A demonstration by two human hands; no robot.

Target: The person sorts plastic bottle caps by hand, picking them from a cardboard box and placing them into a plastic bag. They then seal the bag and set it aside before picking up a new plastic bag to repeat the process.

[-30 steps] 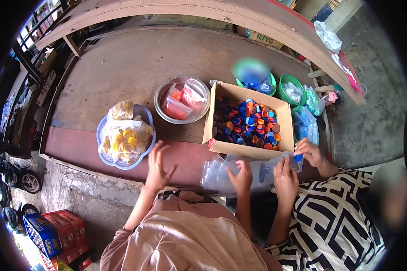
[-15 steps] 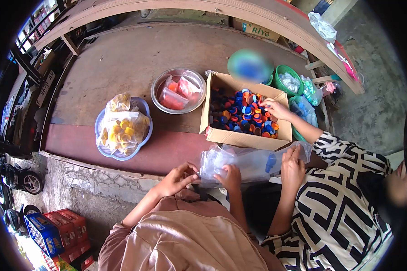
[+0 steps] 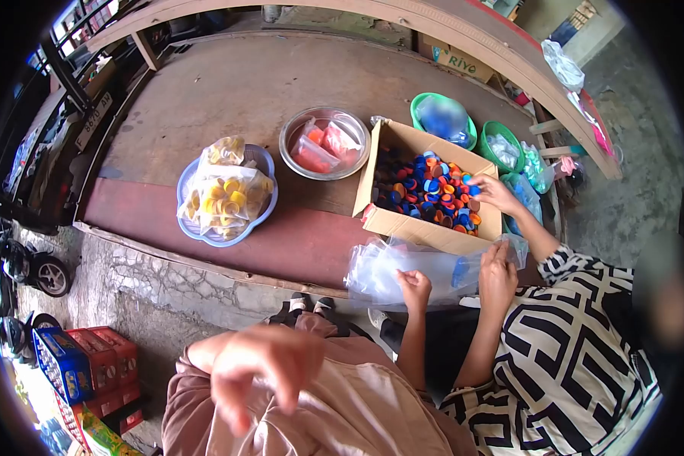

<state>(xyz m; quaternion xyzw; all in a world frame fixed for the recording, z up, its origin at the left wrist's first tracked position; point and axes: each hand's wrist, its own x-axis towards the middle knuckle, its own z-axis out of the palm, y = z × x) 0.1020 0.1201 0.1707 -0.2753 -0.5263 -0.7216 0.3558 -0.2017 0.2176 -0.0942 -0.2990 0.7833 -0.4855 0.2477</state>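
Observation:
My left hand (image 3: 266, 372) is raised close to the camera, in front of my clothing and away from the table. It is blurred, but its fingers are apart and nothing shows in them. At the table's front edge, my right hand (image 3: 414, 290) has its fingertips pinched together on clear plastic bags (image 3: 372, 270). A co-worker's hand (image 3: 498, 273) rests on the right end of these bags, where a blue patch shows through. The co-worker's other hand (image 3: 498, 194) reaches into a cardboard box (image 3: 433, 234) of blue, orange and dark red bottle caps (image 3: 433, 190).
A lavender basket (image 3: 266, 163) carries bags of yellow caps (image 3: 228, 199). Beside it stands a metal bowl (image 3: 289, 152) with bags of reddish contents. Green baskets (image 3: 485, 137) hold filled bags behind the box. Bottle crates (image 3: 91, 361) stand on the floor at left.
My left hand has left the bags and moved down and toward the camera. My right hand's fingers have drawn together at the bags. The view has shifted slightly.

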